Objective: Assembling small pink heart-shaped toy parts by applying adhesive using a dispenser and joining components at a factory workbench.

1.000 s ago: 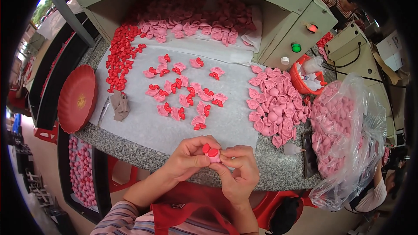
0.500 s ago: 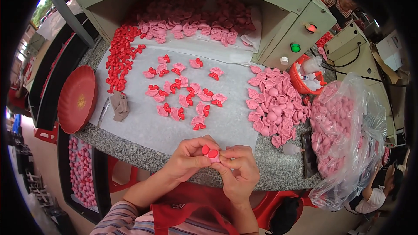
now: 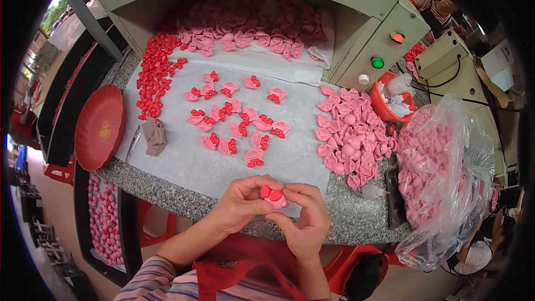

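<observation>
In front of my chest, my left hand (image 3: 242, 203) pinches a small pink moulded piece with red two-lobed part (image 3: 272, 194) between thumb and fingers. My right hand (image 3: 304, 214) is just beside it, thumb and index finger spread around its right side; whether a fingertip touches it I cannot tell. Beyond my hands, several joined pink-and-red pieces (image 3: 228, 146) lie scattered on white paper (image 3: 178, 170). Loose red parts (image 3: 151, 86) form a heap at the left, and hollow pink parts (image 3: 351, 134) another at the right.
A pale green machine housing (image 3: 356, 39) arches over more pink parts at the back. On the left stand a red dish (image 3: 100, 128) and a folded grey cloth (image 3: 154, 135). To the right are an orange basket (image 3: 382, 106), a dropper bottle (image 3: 372, 191) and a clear plastic bag (image 3: 468, 189) of pink parts.
My right thumb and fingers have parted from their pinch on the piece. The piece has turned slightly in my left hand, showing more of its pink underside.
</observation>
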The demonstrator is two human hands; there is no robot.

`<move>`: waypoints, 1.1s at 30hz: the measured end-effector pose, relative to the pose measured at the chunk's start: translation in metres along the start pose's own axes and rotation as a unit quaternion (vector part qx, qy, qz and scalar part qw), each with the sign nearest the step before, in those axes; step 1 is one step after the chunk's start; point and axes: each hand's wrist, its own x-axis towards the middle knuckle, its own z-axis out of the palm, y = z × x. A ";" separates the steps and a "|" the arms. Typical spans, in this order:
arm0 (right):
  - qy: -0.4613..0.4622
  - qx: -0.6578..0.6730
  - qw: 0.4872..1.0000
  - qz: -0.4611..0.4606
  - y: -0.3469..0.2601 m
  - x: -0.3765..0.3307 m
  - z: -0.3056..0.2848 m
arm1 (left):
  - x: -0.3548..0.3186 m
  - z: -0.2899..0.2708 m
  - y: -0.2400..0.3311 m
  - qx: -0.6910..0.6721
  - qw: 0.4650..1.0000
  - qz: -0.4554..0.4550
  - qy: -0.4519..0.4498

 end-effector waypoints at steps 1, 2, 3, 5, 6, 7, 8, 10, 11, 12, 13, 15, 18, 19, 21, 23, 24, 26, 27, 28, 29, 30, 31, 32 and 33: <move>-0.009 -0.016 1.000 -0.019 0.005 -0.001 -0.002 | 0.000 0.000 0.000 0.001 1.000 0.000 -0.001; -0.019 -0.033 0.999 -0.038 0.008 -0.002 -0.002 | 0.000 -0.002 0.000 -0.001 1.000 -0.008 -0.001; -0.018 -0.033 0.999 -0.038 0.009 -0.003 -0.003 | 0.000 -0.003 0.001 -0.002 1.000 -0.016 -0.002; -0.015 -0.021 0.999 -0.037 0.012 -0.003 -0.003 | -0.001 -0.005 0.003 -0.003 1.000 -0.021 -0.009; -0.014 -0.021 0.999 -0.037 0.012 -0.003 -0.003 | -0.001 -0.006 0.004 -0.003 1.000 -0.026 -0.016; -0.013 -0.019 0.999 -0.035 0.012 -0.003 -0.003 | -0.001 -0.005 0.004 -0.003 1.000 -0.026 -0.016; -0.011 -0.017 0.999 -0.033 0.011 -0.003 -0.003 | -0.002 -0.004 0.005 0.009 0.999 -0.031 -0.005; -0.011 -0.028 0.999 -0.036 0.009 -0.002 -0.004 | -0.002 -0.002 0.007 0.020 0.999 -0.035 0.006; -0.011 -0.040 0.998 -0.040 0.008 -0.001 -0.004 | -0.002 -0.002 0.008 0.026 0.999 -0.034 0.010; -0.011 -0.039 0.998 -0.040 0.007 0.000 -0.004 | -0.002 -0.001 0.009 0.032 0.999 -0.032 0.014; -0.015 -0.062 0.997 -0.047 0.005 0.002 -0.005 | -0.001 0.000 0.010 0.032 0.999 -0.032 0.014; -0.019 -0.084 0.995 -0.055 0.005 0.002 -0.006 | 0.000 0.003 0.012 0.054 0.998 -0.031 0.024; -0.018 -0.117 0.988 -0.094 0.010 -0.001 -0.008 | 0.002 0.002 0.012 0.077 0.997 -0.008 -0.025; -0.008 -0.117 0.988 -0.099 0.013 -0.002 -0.007 | 0.001 0.002 0.013 0.077 0.997 -0.007 -0.024; 0.000 -0.116 0.988 -0.104 0.017 -0.006 -0.006 | 0.001 0.004 0.014 0.153 0.988 0.003 -0.015; 0.020 -0.062 0.997 -0.032 0.019 -0.009 -0.003 | 0.002 0.009 0.011 0.175 0.984 0.027 -0.005; 0.019 -0.062 0.997 -0.032 0.019 -0.009 -0.003 | 0.001 0.011 0.010 0.198 0.979 0.051 0.004; 0.029 -0.056 0.998 -0.011 0.017 -0.007 -0.002 | 0.000 0.015 0.013 0.230 0.972 0.052 0.011; 0.029 -0.056 0.998 -0.011 0.014 -0.005 -0.002 | 0.000 0.017 0.014 0.262 0.963 0.054 0.017; 0.031 -0.079 0.996 -0.013 0.008 -0.003 -0.001 | -0.001 0.019 0.016 0.262 0.963 0.054 0.018; 0.033 -0.101 0.994 -0.016 0.006 -0.001 -0.001 | -0.003 0.021 0.019 0.245 0.968 0.040 0.037; 0.031 -0.100 0.994 -0.015 0.007 -0.002 -0.002 | -0.004 0.021 0.020 0.227 0.972 0.026 0.055; -0.004 -0.093 0.995 -0.021 0.010 -0.003 -0.006 | -0.005 0.022 0.021 0.227 0.972 0.027 0.055; -0.039 -0.085 0.995 -0.027 0.014 -0.004 -0.007 | -0.006 0.021 0.023 0.248 0.966 0.028 0.069; -0.039 -0.085 0.995 -0.028 0.018 -0.007 -0.007 | -0.006 0.021 0.024 0.269 0.959 0.029 0.083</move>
